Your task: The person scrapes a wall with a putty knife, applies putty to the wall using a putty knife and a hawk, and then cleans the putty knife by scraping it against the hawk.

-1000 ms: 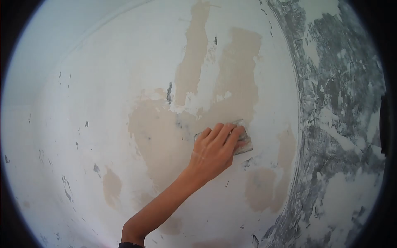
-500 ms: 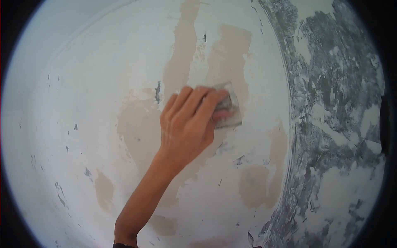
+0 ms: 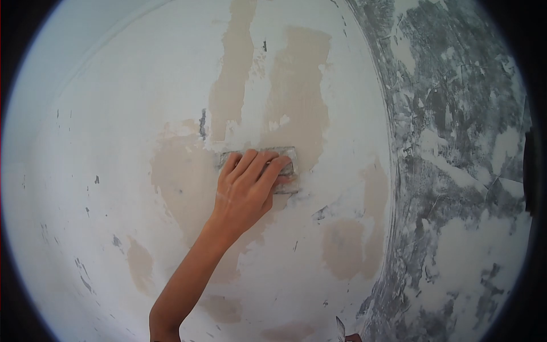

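My left hand (image 3: 244, 181) is closed round the grip of a plastering trowel (image 3: 288, 154), its back toward me. The rectangular, putty-smeared blade lies against the wall (image 3: 188, 80), across the lower end of the beige patches. My fingers cover much of the tool. At the bottom edge, a sliver of what looks like my right hand (image 3: 353, 337) shows beside a thin grey pointed blade (image 3: 340, 327). Its fingers, and the rest of that tool, are out of frame.
Beige patches (image 3: 299, 85) and small dark nicks mark the white wall. On the right, beyond a ridged vertical edge, runs a rough grey surface (image 3: 456, 102) with white smears. A dark gap (image 3: 530, 171) borders it at far right.
My left hand has drawn the trowel down and to the left over the wall, and the blade has turned to lie more crosswise. The view has shifted slightly. A sliver at the bottom shows more.
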Tool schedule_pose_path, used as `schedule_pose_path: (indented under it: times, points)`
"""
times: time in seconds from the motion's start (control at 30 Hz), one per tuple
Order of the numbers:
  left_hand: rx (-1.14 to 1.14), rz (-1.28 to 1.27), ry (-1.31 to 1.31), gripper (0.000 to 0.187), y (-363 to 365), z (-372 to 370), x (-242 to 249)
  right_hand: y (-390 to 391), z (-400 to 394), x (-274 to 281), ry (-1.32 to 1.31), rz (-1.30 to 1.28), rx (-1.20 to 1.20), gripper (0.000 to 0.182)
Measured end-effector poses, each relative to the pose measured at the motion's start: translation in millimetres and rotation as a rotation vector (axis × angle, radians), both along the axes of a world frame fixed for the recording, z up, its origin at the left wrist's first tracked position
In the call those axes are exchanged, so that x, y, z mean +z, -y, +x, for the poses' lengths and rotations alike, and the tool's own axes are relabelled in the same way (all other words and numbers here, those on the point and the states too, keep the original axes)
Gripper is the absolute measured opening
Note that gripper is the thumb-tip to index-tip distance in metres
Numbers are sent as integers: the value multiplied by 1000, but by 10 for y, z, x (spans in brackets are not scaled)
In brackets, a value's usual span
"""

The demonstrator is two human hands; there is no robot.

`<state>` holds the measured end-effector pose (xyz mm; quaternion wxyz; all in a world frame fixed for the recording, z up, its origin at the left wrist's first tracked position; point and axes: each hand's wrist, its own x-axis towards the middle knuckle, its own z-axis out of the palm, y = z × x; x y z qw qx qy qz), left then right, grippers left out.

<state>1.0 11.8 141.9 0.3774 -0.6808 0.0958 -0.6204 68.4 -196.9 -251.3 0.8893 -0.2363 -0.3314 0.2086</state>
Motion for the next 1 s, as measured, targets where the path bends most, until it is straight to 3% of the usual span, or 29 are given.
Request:
schedule_pose_path:
  times: [0.13, 0.2, 0.27, 0.33, 0.43, 0.5, 0.63, 0.83, 0.93, 1.0]
  points:
    - [22, -65, -44, 25, 93, -459, -301, -161, 226, 468, 170, 111, -57, 25]
    - [-9, -113, -5, 26, 181, -710, -482, -282, 420, 884, 136, -74, -249, 53]
    - [-181, -324, 133, 27, 237, -931, -722, -320, 483, 1648, 352, -43, -425, 43]
    - [-258, -372, 224, 30, 277, -1066, -987, -582, 593, 2283, 564, 125, -671, 36]
    - [-337, -412, 370, 32, 271, -1208, -1367, -911, 723, 3130, 870, 192, -1237, 36]
    - [-337, -412, 416, 30, 253, -1293, -1565, -989, 622, 3467, 894, 108, -1229, 39]
    - [-306, -523, 383, 31, 203, -1403, -1755, -1198, 532, 3588, 914, -59, -1217, 42]
    - [-426, -710, 373, 29, 64, -1431, -1790, -1125, 337, 3060, 914, -39, -1130, 39]
    - [-425, -726, 318, 29, 16, -1420, -1765, -1085, 292, 3363, 876, 83, -1194, 39]
    - [-445, -696, 311, 28, 14, -1385, -1761, -1174, 287, 3511, 881, -4, -1214, 39]
